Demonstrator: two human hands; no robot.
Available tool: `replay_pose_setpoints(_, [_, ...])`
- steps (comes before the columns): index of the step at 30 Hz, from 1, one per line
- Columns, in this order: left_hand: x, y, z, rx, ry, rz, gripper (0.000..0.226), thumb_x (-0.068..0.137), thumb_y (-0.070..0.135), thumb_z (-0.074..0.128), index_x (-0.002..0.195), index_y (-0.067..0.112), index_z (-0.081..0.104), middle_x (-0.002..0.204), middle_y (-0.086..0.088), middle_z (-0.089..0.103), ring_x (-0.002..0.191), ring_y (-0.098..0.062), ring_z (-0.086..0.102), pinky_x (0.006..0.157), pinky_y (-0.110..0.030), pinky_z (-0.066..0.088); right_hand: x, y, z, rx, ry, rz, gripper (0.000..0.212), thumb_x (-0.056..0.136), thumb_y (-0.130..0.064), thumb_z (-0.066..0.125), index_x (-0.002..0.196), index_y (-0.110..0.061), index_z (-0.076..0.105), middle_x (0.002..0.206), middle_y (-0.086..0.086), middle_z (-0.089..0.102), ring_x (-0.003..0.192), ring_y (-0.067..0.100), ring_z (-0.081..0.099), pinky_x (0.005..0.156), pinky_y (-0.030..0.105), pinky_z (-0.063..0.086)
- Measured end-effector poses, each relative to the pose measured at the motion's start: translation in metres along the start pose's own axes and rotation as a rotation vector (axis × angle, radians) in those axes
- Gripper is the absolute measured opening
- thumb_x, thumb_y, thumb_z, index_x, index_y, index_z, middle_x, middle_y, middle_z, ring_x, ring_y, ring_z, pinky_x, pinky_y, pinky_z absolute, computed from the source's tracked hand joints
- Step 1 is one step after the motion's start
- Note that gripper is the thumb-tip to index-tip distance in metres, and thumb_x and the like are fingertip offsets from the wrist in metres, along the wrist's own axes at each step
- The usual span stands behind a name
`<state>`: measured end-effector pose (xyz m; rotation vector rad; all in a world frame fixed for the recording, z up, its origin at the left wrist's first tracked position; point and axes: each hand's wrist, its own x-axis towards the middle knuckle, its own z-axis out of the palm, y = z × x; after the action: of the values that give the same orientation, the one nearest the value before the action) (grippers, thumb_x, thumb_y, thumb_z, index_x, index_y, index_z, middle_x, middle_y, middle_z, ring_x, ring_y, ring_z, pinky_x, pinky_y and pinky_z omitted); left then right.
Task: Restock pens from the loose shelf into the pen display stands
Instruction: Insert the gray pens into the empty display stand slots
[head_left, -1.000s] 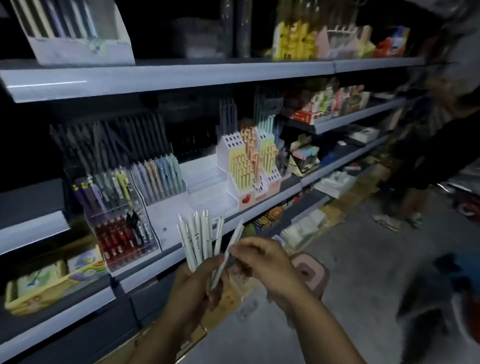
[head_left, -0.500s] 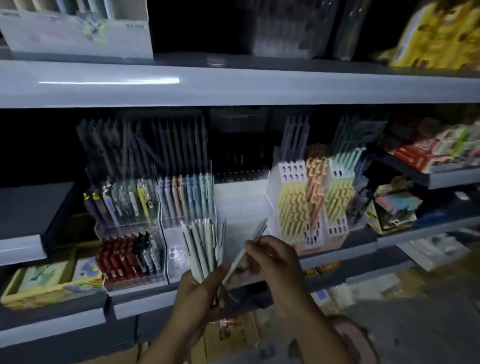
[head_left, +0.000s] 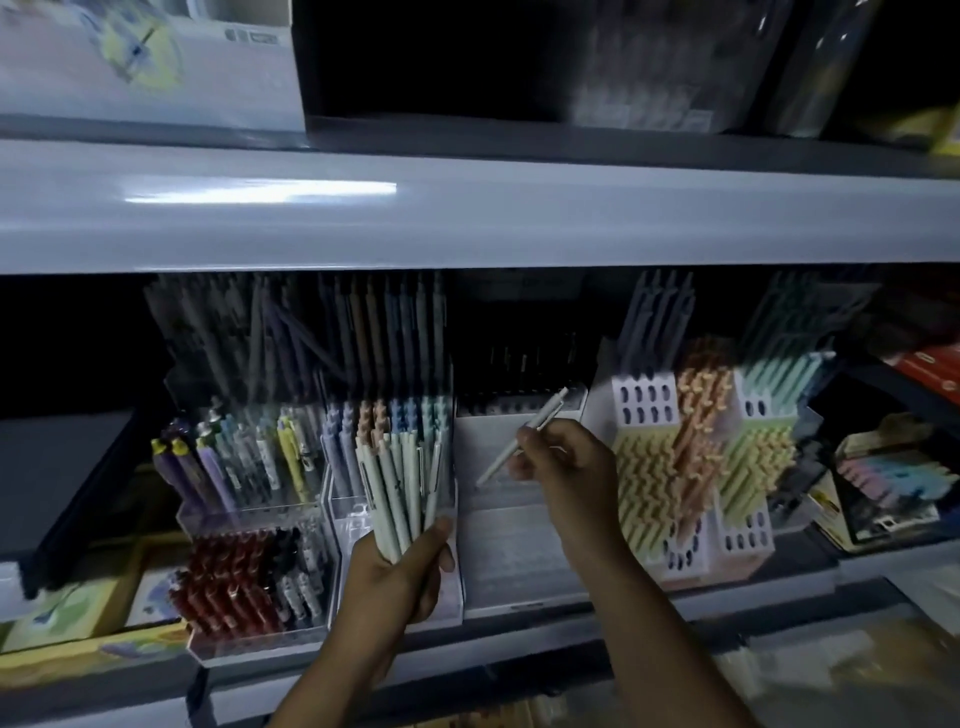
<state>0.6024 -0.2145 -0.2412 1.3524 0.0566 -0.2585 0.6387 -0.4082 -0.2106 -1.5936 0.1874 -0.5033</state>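
My left hand (head_left: 397, 577) grips a bundle of several pale green and white pens (head_left: 397, 480), held upright in front of a clear stand (head_left: 345, 512) of pastel pens. My right hand (head_left: 563, 462) pinches a single white pen (head_left: 524, 441), slanted with its clicker up and right and its tip down and left. That pen hangs over a white stepped display stand (head_left: 511, 551) whose front rows look bare; dark pens fill its back rows.
A clear stand (head_left: 249, 582) with red, black and mixed pens sits to the left. A white pegged stand (head_left: 696, 467) with yellow, orange and green pens is on the right. A wide grey shelf edge (head_left: 467, 218) hangs overhead. Boxes lie at both sides.
The view has swung left and closer to the shelf. Both hands rose toward the stands; my right hand carried the single pen away from the bundle, over the white stand.
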Motion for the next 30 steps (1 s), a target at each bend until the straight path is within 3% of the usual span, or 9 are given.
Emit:
replay_pose_setpoints(3, [0.002, -0.003, -0.003, -0.019, 0.017, 0.038, 0.041, 0.085, 0.036, 0.071, 0.068, -0.001, 0.069, 0.053, -0.018, 0.040, 0.041, -0.020, 0.030, 0.049, -0.033, 0.028, 0.019, 0.014, 0.012, -0.129, -0.004, -0.107, 0.017, 0.094, -0.015, 0.070, 0.081, -0.006, 0.067, 0.071, 0.002, 0.073, 0.072, 0.016, 0.073, 0.074, 0.042, 0.060])
replay_pose_setpoints(7, [0.002, -0.007, -0.003, -0.032, 0.046, 0.060, 0.048, 0.089, 0.039, 0.067, 0.072, -0.006, 0.068, 0.051, -0.014, 0.036, 0.041, -0.018, 0.026, 0.047, -0.032, 0.025, 0.037, 0.029, 0.026, -0.282, -0.005, -0.234, 0.021, 0.092, -0.016, 0.073, 0.074, -0.008, 0.064, 0.069, -0.006, 0.071, 0.067, 0.004, 0.069, 0.061, 0.022, 0.054])
replay_pose_setpoints(13, [0.003, -0.006, -0.002, -0.058, 0.101, 0.119, 0.042, 0.093, 0.035, 0.065, 0.067, 0.002, 0.068, 0.056, -0.017, 0.034, 0.044, -0.018, 0.025, 0.047, -0.030, 0.023, 0.055, 0.056, 0.034, -0.427, -0.047, -0.319, 0.024, 0.091, -0.020, 0.073, 0.075, -0.008, 0.062, 0.068, 0.001, 0.067, 0.064, 0.011, 0.066, 0.058, 0.039, 0.055])
replay_pose_setpoints(18, [0.000, -0.006, -0.002, -0.069, 0.144, 0.125, 0.043, 0.099, 0.029, 0.061, 0.069, -0.001, 0.067, 0.053, -0.013, 0.031, 0.042, -0.018, 0.023, 0.047, -0.031, 0.022, 0.063, 0.057, 0.039, -0.446, -0.104, -0.337, 0.027, 0.091, -0.017, 0.075, 0.073, -0.005, 0.059, 0.066, 0.002, 0.065, 0.064, 0.011, 0.064, 0.059, 0.037, 0.053])
replay_pose_setpoints(23, [-0.003, -0.004, -0.005, -0.055, 0.163, 0.135, 0.043, 0.099, 0.029, 0.062, 0.073, -0.004, 0.066, 0.052, -0.013, 0.031, 0.042, -0.020, 0.024, 0.047, -0.032, 0.024, 0.068, 0.063, 0.048, -0.592, -0.187, -0.310, 0.029, 0.089, -0.016, 0.075, 0.071, 0.000, 0.060, 0.066, 0.010, 0.066, 0.067, 0.024, 0.066, 0.062, 0.039, 0.055])
replay_pose_setpoints(27, [-0.002, -0.002, -0.005, -0.059, 0.173, 0.146, 0.043, 0.099, 0.029, 0.062, 0.072, -0.004, 0.065, 0.051, -0.011, 0.031, 0.042, -0.019, 0.025, 0.046, -0.031, 0.025, 0.067, 0.071, 0.054, -0.694, -0.226, -0.266, 0.031, 0.088, -0.013, 0.072, 0.066, -0.011, 0.050, 0.061, 0.007, 0.060, 0.063, 0.026, 0.061, 0.060, 0.038, 0.054])
replay_pose_setpoints(30, [0.000, -0.002, -0.004, -0.066, 0.173, 0.141, 0.043, 0.098, 0.029, 0.063, 0.072, -0.006, 0.065, 0.052, -0.013, 0.031, 0.042, -0.020, 0.025, 0.046, -0.030, 0.025, 0.067, 0.072, 0.056, -0.697, -0.209, -0.224, 0.021, 0.087, -0.017, 0.074, 0.072, -0.009, 0.062, 0.069, 0.008, 0.068, 0.068, 0.025, 0.066, 0.063, 0.036, 0.056])
